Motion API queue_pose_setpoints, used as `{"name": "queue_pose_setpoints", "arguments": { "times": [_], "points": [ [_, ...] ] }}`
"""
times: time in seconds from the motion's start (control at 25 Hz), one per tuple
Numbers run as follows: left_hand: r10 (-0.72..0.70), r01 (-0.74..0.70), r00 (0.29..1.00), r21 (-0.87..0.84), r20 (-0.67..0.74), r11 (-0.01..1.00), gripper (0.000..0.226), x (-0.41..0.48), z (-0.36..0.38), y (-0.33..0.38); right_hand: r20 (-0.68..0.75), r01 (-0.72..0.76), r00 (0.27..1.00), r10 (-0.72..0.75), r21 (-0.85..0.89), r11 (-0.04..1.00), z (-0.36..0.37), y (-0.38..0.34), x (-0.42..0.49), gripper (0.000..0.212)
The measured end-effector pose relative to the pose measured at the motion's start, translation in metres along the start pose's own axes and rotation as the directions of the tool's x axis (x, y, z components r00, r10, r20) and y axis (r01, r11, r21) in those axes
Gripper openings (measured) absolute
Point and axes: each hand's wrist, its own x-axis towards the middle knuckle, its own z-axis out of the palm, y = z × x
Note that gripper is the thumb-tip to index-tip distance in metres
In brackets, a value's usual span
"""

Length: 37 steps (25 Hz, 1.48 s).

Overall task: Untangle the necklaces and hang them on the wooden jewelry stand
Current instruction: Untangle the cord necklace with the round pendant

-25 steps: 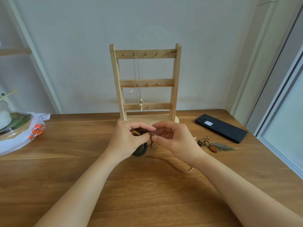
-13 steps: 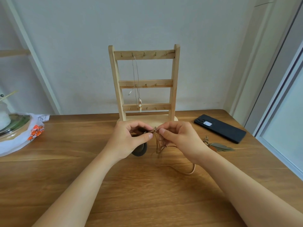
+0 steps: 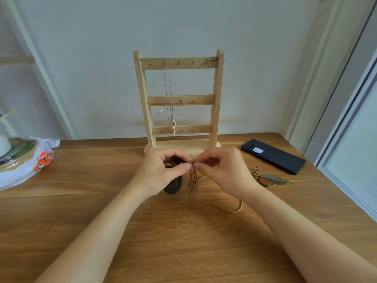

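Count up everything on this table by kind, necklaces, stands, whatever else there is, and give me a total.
3 necklaces: hung necklace, held necklace, feather necklace
1 stand
1 phone
1 bag
Total: 6

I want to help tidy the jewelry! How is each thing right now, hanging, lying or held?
wooden jewelry stand, upright on the table.
thin necklace, hanging from a top-row hook.
brown cord necklace, bunched, pinched by both hands, loop trailing on the table.
left hand, pinching that cord.
right hand, pinching that cord.
feather necklace, lying on the table, not hung.
phone, lying flat, back up.
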Motion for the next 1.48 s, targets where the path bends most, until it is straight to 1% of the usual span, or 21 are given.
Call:
{"name": "queue_pose_setpoints", "arguments": {
  "times": [0.12,0.24,0.28,0.36,0.44,0.56,0.68,0.84,1.0,1.08,1.12,1.2,1.28,1.36,1.4,1.44,1.48],
  "points": [
    [-0.014,0.014,0.999,0.004,0.042,1.0,0.013,-0.001,0.001,0.0,0.074,0.008,0.997,-0.005,-0.043,0.999,-0.003,0.002,0.001,0.007],
    [-0.013,0.012,0.998,0.03,0.058,0.999,0.018,-0.002,-0.001,0.0,0.145,-0.044,0.988,0.05,-0.046,0.998,-0.007,0.001,0.003,0.006],
    [-0.012,0.01,0.999,0.04,0.044,0.999,0.02,-0.001,-0.003,0.0,0.141,-0.076,0.987,0.078,-0.019,0.997,-0.01,0.002,0.004,0.008],
    [-0.018,0.018,1.0,0.008,0.005,1.0,0.02,0.0,-0.006,0.0,0.111,-0.122,0.987,0.114,0.062,0.991,-0.017,0.004,0.007,0.009],
    [-0.026,0.026,1.0,-0.032,-0.017,0.999,0.02,0.0,-0.006,0.002,0.102,-0.118,0.989,0.107,0.112,0.987,-0.019,0.003,0.006,0.007],
    [-0.01,0.01,1.0,-0.025,-0.011,1.0,0.019,0.0,-0.003,0.003,0.114,-0.082,0.991,0.071,0.094,0.992,-0.011,0.001,0.004,0.003],
    [-0.009,0.009,1.0,-0.018,0.003,1.0,0.017,-0.001,-0.002,0.003,0.084,-0.077,0.994,0.071,0.079,0.994,-0.003,0.001,0.002,0.005],
    [0.033,-0.034,0.999,0.035,0.029,0.999,0.017,-0.003,0.001,0.006,0.071,-0.078,0.995,0.074,0.057,0.995,-0.003,0.0,0.001,0.006],
    [0.074,-0.083,0.994,0.13,0.077,0.988,0.017,-0.003,0.003,0.007,0.127,-0.08,0.989,0.076,0.032,0.996,-0.004,-0.002,0.001,0.007],
    [0.066,-0.08,0.995,0.182,0.08,0.98,0.018,-0.003,0.003,0.006,0.155,-0.148,0.978,0.14,0.04,0.988,-0.006,-0.002,0.003,0.007],
    [0.057,-0.07,0.996,0.21,0.067,0.975,0.019,-0.003,0.002,0.004,0.18,-0.209,0.965,0.193,0.078,0.975,-0.009,-0.001,0.004,0.009],
    [0.042,-0.046,0.999,0.27,0.02,0.962,0.019,-0.002,-0.002,0.001,0.259,-0.338,0.925,0.279,0.226,0.914,-0.015,0.0,0.005,0.013],
    [0.026,-0.016,0.999,0.269,-0.032,0.963,0.02,0.0,-0.006,-0.002,0.314,-0.436,0.893,0.323,0.419,0.797,-0.02,0.002,0.006,0.008],
    [-0.002,0.014,0.998,0.201,-0.061,0.979,0.019,0.001,-0.009,-0.003,0.268,-0.451,0.892,0.364,0.568,0.688,-0.022,0.005,0.008,0.006],
    [-0.019,0.029,0.998,0.157,-0.065,0.987,0.017,0.001,-0.01,-0.002,0.221,-0.437,0.895,0.388,0.611,0.66,-0.023,0.008,0.009,0.006],
    [-0.034,0.041,0.997,0.106,-0.067,0.993,0.016,0.001,-0.012,-0.001,0.176,-0.416,0.899,0.4,0.625,0.66,-0.023,0.01,0.011,0.008],
    [-0.05,0.053,0.997,0.052,-0.064,0.997,0.014,0.002,-0.013,-0.002,0.141,-0.396,0.906,0.399,0.615,0.682,-0.023,0.012,0.011,0.01]
  ]
}}
